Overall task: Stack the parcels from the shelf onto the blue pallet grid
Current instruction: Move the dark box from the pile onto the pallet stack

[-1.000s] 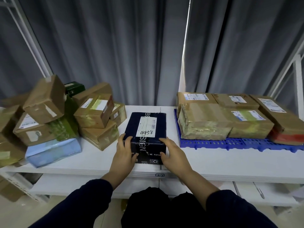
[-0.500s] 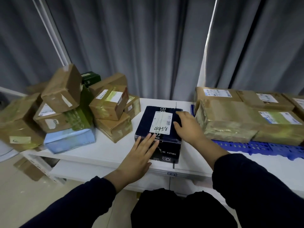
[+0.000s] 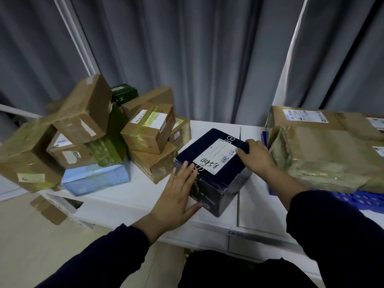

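A dark navy parcel (image 3: 216,183) with a white label marked 4458 sits turned at an angle on the white shelf top (image 3: 128,196), between the pile and the pallet. My left hand (image 3: 176,196) lies flat with straight fingers against its near left side. My right hand (image 3: 256,156) curls over its far right corner. The blue pallet grid (image 3: 353,199) shows at the right, under several tape-wrapped brown parcels (image 3: 324,156).
A loose pile of brown cardboard parcels (image 3: 83,119), a green box (image 3: 112,146) and a pale blue parcel (image 3: 95,178) fills the left of the shelf. A small brown box (image 3: 49,209) lies below the shelf at left. Grey curtains hang behind.
The navy parcel has been turned so a corner points toward me. My right hand moved from its near edge to its far right corner; my left hand flattened against the near left side.
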